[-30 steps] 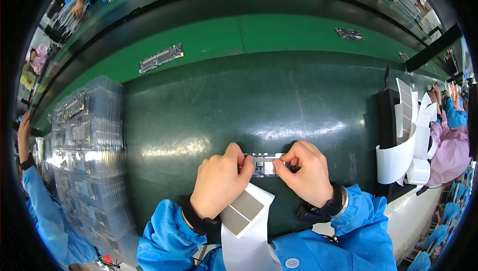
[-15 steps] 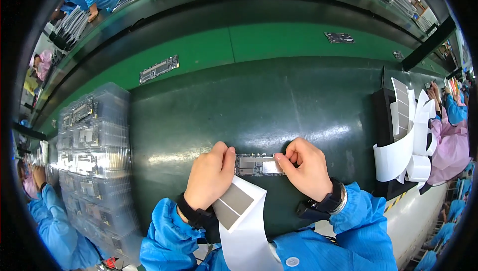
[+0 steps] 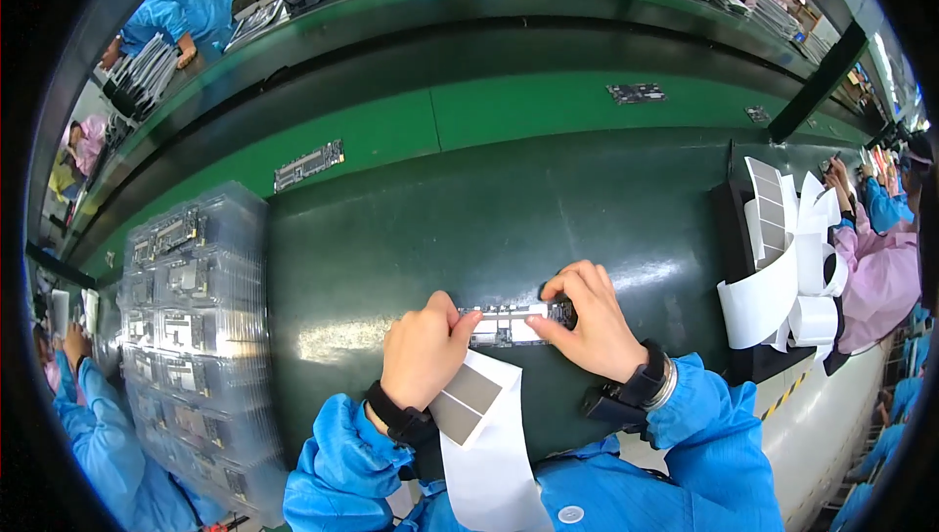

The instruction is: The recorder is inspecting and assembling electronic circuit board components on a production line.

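A narrow circuit board (image 3: 511, 323) lies flat on the dark green mat (image 3: 469, 229) close to me. My left hand (image 3: 423, 351) presses on its left end with thumb and fingers. My right hand (image 3: 585, 322) pinches its right end, fingertips on the board's edge. A white backing strip with grey rectangular pads (image 3: 484, 424) runs from under my left hand down toward my chest. Both wrists carry dark bands over blue sleeves.
Stacked clear trays of boards (image 3: 191, 336) stand at the left. A black stand with curling white label strips (image 3: 787, 268) is at the right. Two loose boards (image 3: 308, 164) (image 3: 636, 93) lie on the green conveyor beyond. Other people in blue work at the left and right edges.
The view has shifted slightly. My hands stay on the board's ends, and the right fingers have closed tighter on the right end.
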A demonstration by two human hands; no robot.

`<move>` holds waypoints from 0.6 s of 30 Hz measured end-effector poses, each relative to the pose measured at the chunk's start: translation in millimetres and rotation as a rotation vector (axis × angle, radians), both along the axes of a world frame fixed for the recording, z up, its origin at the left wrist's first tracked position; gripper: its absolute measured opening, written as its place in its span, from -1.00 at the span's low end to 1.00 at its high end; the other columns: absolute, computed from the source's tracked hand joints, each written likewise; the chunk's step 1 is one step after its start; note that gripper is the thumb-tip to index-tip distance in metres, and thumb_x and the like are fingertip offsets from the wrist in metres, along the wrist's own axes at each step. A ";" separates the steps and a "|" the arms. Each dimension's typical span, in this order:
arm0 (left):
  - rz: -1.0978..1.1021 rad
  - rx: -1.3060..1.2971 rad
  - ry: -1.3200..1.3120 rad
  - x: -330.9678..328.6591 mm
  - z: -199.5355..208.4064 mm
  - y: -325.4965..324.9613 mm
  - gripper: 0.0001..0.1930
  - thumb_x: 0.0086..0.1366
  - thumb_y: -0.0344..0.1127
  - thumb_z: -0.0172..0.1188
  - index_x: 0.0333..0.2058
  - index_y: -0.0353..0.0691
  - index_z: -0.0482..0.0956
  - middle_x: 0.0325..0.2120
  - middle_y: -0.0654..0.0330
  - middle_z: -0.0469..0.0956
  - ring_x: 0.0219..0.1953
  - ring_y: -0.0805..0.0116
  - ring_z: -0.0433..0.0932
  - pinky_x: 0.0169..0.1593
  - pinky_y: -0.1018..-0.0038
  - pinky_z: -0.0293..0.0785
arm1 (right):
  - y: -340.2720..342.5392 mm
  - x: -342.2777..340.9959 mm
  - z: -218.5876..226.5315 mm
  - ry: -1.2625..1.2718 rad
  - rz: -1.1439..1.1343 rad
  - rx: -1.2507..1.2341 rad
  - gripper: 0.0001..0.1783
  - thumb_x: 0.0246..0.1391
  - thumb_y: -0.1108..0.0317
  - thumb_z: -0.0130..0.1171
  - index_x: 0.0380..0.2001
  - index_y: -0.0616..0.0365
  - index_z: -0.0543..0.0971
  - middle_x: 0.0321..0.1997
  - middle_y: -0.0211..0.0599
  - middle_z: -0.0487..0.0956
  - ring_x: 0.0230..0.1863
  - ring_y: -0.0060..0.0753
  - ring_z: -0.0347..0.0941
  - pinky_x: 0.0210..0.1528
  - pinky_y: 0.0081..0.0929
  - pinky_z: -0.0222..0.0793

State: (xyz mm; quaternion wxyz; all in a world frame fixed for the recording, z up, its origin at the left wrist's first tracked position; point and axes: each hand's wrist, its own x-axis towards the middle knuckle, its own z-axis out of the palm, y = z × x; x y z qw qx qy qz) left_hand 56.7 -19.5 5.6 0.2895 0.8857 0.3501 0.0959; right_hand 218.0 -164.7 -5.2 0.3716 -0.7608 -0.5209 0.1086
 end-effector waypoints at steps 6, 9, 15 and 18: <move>0.087 -0.200 -0.127 3.2 5.2 0.3 -0.61 0.34 -0.11 -0.05 -0.53 -0.30 0.45 -0.66 -0.01 0.50 -0.54 -0.03 0.51 -0.44 0.22 0.36 | -10.6 12.0 5.6 -0.067 0.216 -0.084 -0.46 -0.21 0.21 0.40 -0.13 0.14 0.48 -0.07 -0.19 0.29 -0.04 -0.12 0.20 0.03 -0.26 0.16; 0.107 -0.288 -0.171 5.3 8.8 -0.2 -0.58 0.38 -0.09 -0.13 -0.51 -0.31 0.45 -0.60 -0.03 0.54 -0.47 -0.09 0.53 -0.36 0.19 0.40 | -3.1 24.8 9.2 -0.085 0.267 -0.053 -0.51 -0.22 0.24 0.39 -0.19 0.18 0.48 -0.13 -0.18 0.35 -0.06 -0.10 0.23 0.02 -0.27 0.20; 0.131 -0.316 -0.202 9.2 1.2 -4.0 -0.53 0.38 -0.03 -0.18 -0.52 -0.30 0.48 -0.70 0.07 0.40 -0.58 0.20 0.43 -0.42 0.36 0.31 | 51.5 87.2 9.3 -0.100 0.161 0.119 -0.55 -0.28 0.25 0.40 -0.29 0.21 0.50 -0.27 -0.16 0.44 -0.14 -0.09 0.37 -0.08 -0.29 0.31; 0.122 -0.307 -0.180 14.4 1.1 -6.4 -0.53 0.37 -0.03 -0.17 -0.52 -0.28 0.49 -0.70 0.06 0.41 -0.57 0.19 0.44 -0.41 0.34 0.31 | 93.5 136.4 2.5 -0.066 0.066 0.184 -0.58 -0.24 0.21 0.40 -0.33 0.23 0.54 -0.27 -0.18 0.47 -0.15 -0.14 0.39 -0.09 -0.32 0.32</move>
